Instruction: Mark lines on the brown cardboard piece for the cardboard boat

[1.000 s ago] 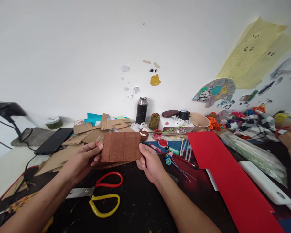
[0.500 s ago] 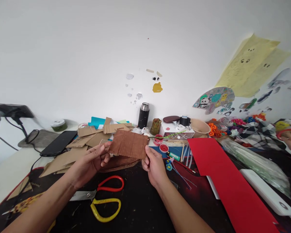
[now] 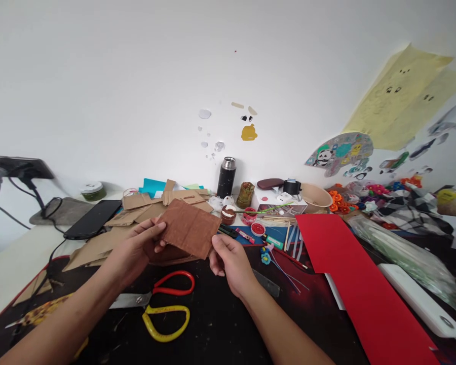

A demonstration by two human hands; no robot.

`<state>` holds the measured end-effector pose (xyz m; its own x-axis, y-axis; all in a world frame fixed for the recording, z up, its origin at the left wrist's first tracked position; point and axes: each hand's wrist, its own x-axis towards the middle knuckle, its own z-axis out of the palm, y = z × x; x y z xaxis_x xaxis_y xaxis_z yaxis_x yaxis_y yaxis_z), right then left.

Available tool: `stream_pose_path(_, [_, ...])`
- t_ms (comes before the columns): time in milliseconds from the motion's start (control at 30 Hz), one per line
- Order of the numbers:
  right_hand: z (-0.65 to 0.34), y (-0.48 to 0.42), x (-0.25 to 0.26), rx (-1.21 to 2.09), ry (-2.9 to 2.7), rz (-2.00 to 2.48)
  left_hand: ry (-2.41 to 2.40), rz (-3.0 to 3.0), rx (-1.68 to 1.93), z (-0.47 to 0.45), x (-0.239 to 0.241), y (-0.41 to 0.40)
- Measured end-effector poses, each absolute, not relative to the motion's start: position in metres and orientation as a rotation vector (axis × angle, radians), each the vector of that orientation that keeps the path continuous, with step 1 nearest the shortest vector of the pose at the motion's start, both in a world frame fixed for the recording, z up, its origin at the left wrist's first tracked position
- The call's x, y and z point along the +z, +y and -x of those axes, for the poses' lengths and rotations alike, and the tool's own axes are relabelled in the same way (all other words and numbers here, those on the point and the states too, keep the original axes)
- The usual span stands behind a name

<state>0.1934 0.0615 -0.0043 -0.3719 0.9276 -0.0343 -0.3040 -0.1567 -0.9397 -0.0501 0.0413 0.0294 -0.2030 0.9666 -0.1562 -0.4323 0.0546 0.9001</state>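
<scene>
A brown-painted cardboard piece [image 3: 191,227], roughly rectangular, is held up over the desk and tilted down to the right. My left hand [image 3: 146,238] pinches its left edge between thumb and fingers. On its lower right corner, my right hand [image 3: 230,261] has thumb and fingers closed. Behind and below it lies another brown piece [image 3: 171,255], mostly covered. Large scissors [image 3: 167,306] with one red and one yellow handle lie on the dark mat, partly under my left forearm.
Cardboard scraps [image 3: 95,248] and a black phone [image 3: 93,222] lie at left. A black flask [image 3: 227,178] stands by the wall. Red paint [image 3: 258,229] and a brown paint pot [image 3: 228,215] sit behind my right hand. Red card [image 3: 359,284] and a white bar-shaped object [image 3: 418,299] lie at right.
The brown cardboard piece has turned clockwise and shifted slightly left, its right end now lower. Both hands moved with it. Another hand at the far right edge has left the view.
</scene>
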Motion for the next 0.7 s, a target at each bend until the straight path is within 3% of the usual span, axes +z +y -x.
stream_pose_path(700, [-0.192,0.063,-0.005,1.672,-1.035,0.892,1.043,-0.743,1.275,0.031,0.026,0.032])
